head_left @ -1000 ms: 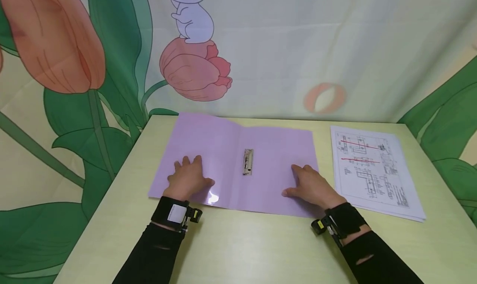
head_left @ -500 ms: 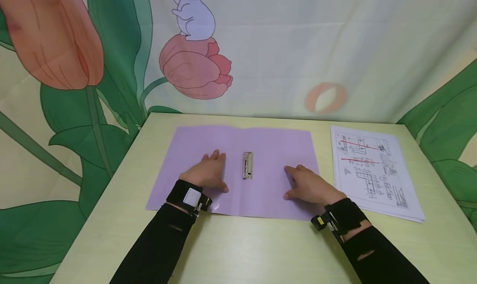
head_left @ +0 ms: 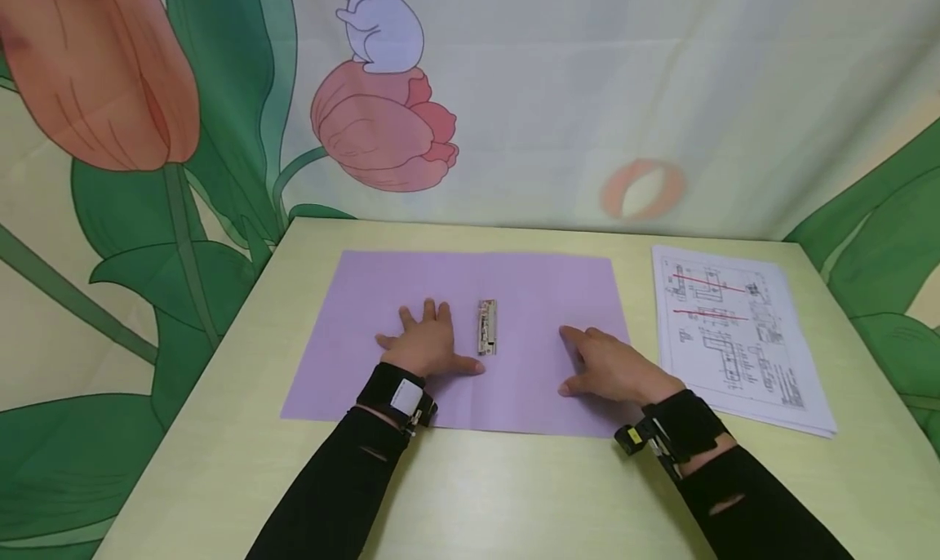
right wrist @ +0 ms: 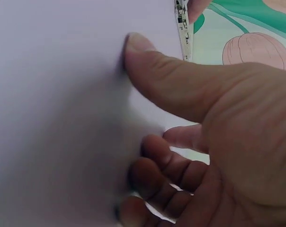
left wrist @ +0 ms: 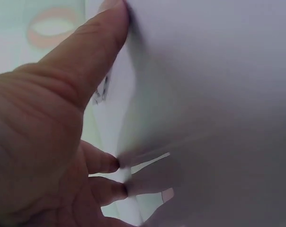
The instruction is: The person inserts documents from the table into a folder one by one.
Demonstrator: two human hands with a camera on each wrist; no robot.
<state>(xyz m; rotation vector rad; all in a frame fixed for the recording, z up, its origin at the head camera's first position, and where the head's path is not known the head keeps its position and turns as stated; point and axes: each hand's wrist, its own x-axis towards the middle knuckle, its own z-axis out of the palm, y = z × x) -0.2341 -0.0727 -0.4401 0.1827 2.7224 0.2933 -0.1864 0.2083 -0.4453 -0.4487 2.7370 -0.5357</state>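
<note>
A purple folder (head_left: 529, 286) lies opened flat on the table, with a metal clip (head_left: 487, 327) fixed near its middle fold. On the folder's left half, just left of the clip, my left hand (head_left: 426, 348) presses down with its fingers spread and its thumb pointing toward the fold. My right hand (head_left: 613, 366) rests on the right half near the outer edge, thumb and forefinger apart. In the right wrist view, the fingertips (right wrist: 145, 175) touch the purple sheet and the clip shows beyond the thumb. Neither hand holds anything.
To the right of the folder lies a stack of printed drawing sheets (head_left: 734, 340) with red lines across the top page. The pale table (head_left: 514, 495) ends at the back against a curtain (head_left: 543, 119) printed with tulips.
My left hand has slid right across the folder toward the clip. The folder's left cover, raised at its far edge earlier, now lies flat. My right hand has barely moved.
</note>
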